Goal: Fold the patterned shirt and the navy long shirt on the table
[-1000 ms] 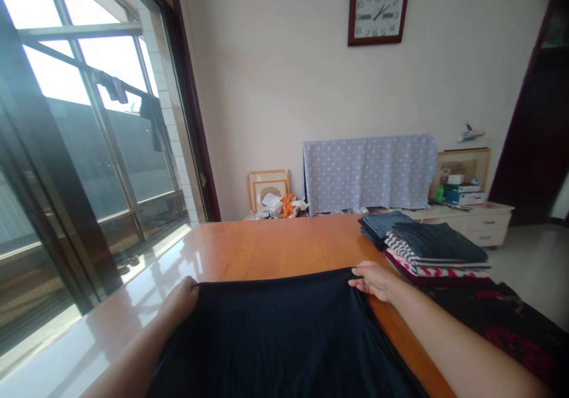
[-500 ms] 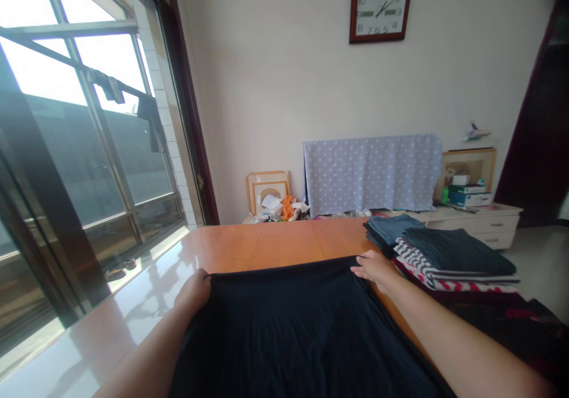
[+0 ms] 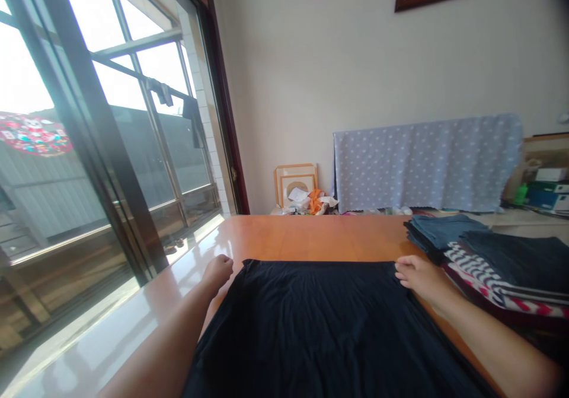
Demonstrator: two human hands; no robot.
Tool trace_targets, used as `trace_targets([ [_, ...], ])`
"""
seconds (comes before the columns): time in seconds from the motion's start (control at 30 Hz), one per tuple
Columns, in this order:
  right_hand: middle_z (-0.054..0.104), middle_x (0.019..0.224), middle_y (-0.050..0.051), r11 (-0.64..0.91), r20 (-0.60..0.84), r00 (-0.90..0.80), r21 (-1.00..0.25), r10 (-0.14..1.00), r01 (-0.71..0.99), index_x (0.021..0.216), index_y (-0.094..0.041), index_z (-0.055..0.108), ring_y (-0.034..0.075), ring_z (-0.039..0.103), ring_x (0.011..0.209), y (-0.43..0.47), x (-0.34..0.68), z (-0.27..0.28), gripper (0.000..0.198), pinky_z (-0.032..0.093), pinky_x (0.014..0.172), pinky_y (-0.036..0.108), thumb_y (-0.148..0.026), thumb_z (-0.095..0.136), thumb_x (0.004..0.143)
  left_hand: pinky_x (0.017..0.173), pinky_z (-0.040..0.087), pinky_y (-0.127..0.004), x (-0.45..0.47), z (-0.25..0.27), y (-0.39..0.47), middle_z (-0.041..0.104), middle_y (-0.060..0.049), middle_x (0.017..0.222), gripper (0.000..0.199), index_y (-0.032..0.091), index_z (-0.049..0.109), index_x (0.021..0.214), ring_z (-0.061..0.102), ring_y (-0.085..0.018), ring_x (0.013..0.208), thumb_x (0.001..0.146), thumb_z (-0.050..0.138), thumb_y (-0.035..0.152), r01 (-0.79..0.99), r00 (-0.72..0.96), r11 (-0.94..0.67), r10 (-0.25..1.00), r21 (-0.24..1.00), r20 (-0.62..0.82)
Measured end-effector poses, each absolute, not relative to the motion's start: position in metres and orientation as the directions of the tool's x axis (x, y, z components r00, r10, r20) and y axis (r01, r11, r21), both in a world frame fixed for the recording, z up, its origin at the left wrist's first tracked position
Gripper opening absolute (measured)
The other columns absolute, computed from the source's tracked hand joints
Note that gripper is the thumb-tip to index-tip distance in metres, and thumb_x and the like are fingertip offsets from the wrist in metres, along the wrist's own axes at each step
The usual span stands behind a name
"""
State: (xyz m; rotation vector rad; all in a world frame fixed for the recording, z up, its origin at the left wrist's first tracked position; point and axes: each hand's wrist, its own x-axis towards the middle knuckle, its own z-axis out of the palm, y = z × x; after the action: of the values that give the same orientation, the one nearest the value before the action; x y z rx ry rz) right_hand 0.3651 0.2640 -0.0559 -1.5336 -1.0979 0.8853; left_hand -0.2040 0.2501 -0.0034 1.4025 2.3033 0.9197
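A dark navy, nearly black cloth garment (image 3: 320,327) lies spread toward me over the orange wooden table (image 3: 293,235); its exact kind does not show. Its far edge runs straight across, with fine wrinkles below it. My left hand (image 3: 219,272) is just left of the garment's far left corner, apart from it, with curled fingers and nothing visible in them. At the far right corner, my right hand (image 3: 415,274) pinches the edge between thumb and fingers.
Folded jeans (image 3: 448,229) and a stack of folded striped clothes (image 3: 480,273) sit on the right. Behind the table stand a polka-dot cloth cover (image 3: 422,166) and picture frames (image 3: 296,178). A glass sliding door (image 3: 133,149) lines the left side.
My left hand has let go of the garment's left corner and moved slightly off it. My right hand stays on its corner. The view has turned left and down.
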Motion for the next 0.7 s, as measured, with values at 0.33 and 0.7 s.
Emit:
trace_targets([
  [0.33,0.071,0.117,0.012,-0.043,0.022,0.174,-0.930,0.985,0.364,0.117,-0.022,0.062,0.028,0.069,0.108,0.203,0.343,-0.053,0.044,0.058,0.086,0.038,-0.052,0.059,0.085,0.055,0.046,-0.028,-0.179,-0.019,0.276,0.065,-0.006,0.069,0.037,0.014,0.065,0.073,0.060,-0.016,0.061,0.090,0.062,0.047,0.627,-0.479,0.422,0.872,0.655,-0.103],
  [0.7,0.075,0.113,0.009,0.116,0.153,0.038,-0.869,0.988,0.481,0.110,-0.025,0.067,0.029,0.069,0.111,0.191,0.337,-0.059,0.042,0.053,0.099,0.041,-0.057,0.053,0.088,0.089,0.057,-0.043,-0.170,-0.021,0.314,0.063,-0.008,0.125,0.037,0.018,0.060,0.125,0.065,-0.022,0.105,0.095,0.062,0.039,0.573,-0.516,0.383,0.855,0.724,-0.043],
])
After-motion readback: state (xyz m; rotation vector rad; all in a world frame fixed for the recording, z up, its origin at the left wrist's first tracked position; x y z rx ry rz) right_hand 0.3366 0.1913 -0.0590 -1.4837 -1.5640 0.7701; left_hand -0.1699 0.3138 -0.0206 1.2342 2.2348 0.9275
